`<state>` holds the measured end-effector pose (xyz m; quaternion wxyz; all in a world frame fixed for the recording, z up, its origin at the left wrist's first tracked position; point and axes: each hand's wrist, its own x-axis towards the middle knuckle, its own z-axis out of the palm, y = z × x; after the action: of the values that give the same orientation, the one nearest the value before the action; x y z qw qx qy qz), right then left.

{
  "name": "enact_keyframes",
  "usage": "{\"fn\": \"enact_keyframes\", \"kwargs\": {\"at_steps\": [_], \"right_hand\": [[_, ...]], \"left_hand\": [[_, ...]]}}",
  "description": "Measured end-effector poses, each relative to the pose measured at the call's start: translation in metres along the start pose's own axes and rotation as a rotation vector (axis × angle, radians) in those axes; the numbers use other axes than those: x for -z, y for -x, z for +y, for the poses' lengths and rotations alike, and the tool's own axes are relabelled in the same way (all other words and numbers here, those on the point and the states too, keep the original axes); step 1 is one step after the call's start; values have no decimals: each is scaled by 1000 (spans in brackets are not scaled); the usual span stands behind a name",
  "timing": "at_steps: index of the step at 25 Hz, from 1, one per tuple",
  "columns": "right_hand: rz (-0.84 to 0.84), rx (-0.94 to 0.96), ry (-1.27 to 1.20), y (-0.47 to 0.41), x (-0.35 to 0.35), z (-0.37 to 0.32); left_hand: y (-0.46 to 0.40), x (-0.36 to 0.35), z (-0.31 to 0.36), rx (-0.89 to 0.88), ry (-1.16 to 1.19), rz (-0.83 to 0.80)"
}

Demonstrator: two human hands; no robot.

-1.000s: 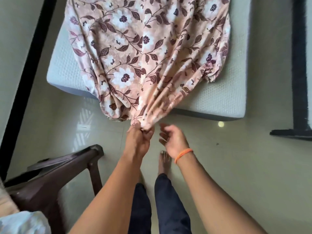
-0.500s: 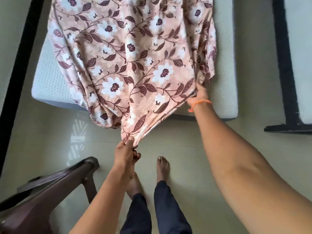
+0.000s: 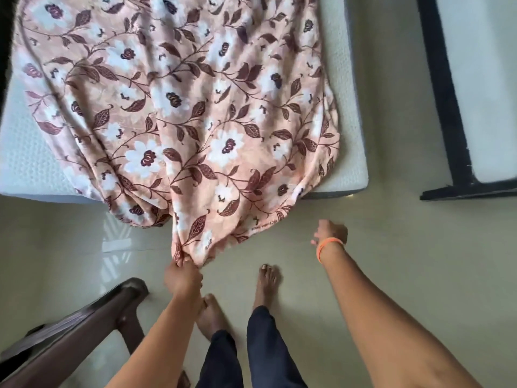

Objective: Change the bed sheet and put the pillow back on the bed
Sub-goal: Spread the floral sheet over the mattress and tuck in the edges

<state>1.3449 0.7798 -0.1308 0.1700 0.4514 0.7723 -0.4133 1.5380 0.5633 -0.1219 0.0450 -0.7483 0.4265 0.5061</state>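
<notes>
A peach floral bed sheet (image 3: 179,107) lies spread over the pale mattress (image 3: 349,135) and hangs off its near edge toward the floor. My left hand (image 3: 183,278) is shut on a bunched lower corner of the sheet, just above the floor. Off to the right, below the mattress's near right corner, my right hand (image 3: 330,233) with an orange wristband hovers apart from the sheet and holds nothing. No pillow is in view.
A dark wooden chair (image 3: 72,331) stands at the lower left, close to my left arm. A black frame with a white panel (image 3: 444,107) stands right of the mattress. My bare feet (image 3: 265,284) are on the glossy tiled floor.
My right hand let go of the sheet's right edge and dropped back toward me. The sheet now lies wider across the mattress. My left hand keeps its grip on the corner.
</notes>
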Motion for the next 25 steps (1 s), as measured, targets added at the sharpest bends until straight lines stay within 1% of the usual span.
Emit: {"fn": "enact_keyframes", "kwargs": {"at_steps": [2,3,4,5,6,7,8,9,10,11,12,15,17,19,21,22,23,24,25], "right_hand": [[67,334,118,-12,-14,-34],[98,455,153,-20,-23,-57],[110,505,150,-26,-30,-81],[127,509,145,-36,-40,-101],[113,468,119,-43,-47,-120],[63,397,85,-58,-55,-135],[-19,336,43,-67,-60,-148],[-123,315,3,-79,-64,-155],[-199,337,-22,-81,-65,-161],[-227,388,-6,-80,-63,-165],[-212,462,6,-72,-59,-166],[-41,701,12,-52,-29,-132],[59,723,-56,-40,1,-94],[167,686,-101,-33,33,-64],[280,647,-190,-40,66,-58],[353,601,-246,-52,79,-63],[430,546,-297,-70,89,-70],[496,476,-316,-93,98,-77],[530,361,-304,-121,102,-83]], "left_hand": [[-1,-13,0,46,-97,35],[3,-23,2,60,-160,74],[9,-31,7,47,-222,124],[18,-40,16,-28,-248,164],[27,-51,25,-146,-246,168],[36,-64,35,-279,-249,132],[45,-75,45,-404,-269,82],[53,-89,56,-504,-301,39],[59,-105,67,-584,-324,3],[65,-121,78,-639,-330,-27],[72,-135,90,-680,-313,-53],[103,-172,120,-757,-275,-187],[124,-195,132,-842,-322,-317],[142,-217,132,-893,-427,-519],[157,-240,120,-935,-597,-697],[161,-248,112,-998,-703,-730],[161,-255,104,-1076,-816,-721],[159,-258,99,-1145,-900,-693],[156,-257,97,-1169,-950,-654]]}}
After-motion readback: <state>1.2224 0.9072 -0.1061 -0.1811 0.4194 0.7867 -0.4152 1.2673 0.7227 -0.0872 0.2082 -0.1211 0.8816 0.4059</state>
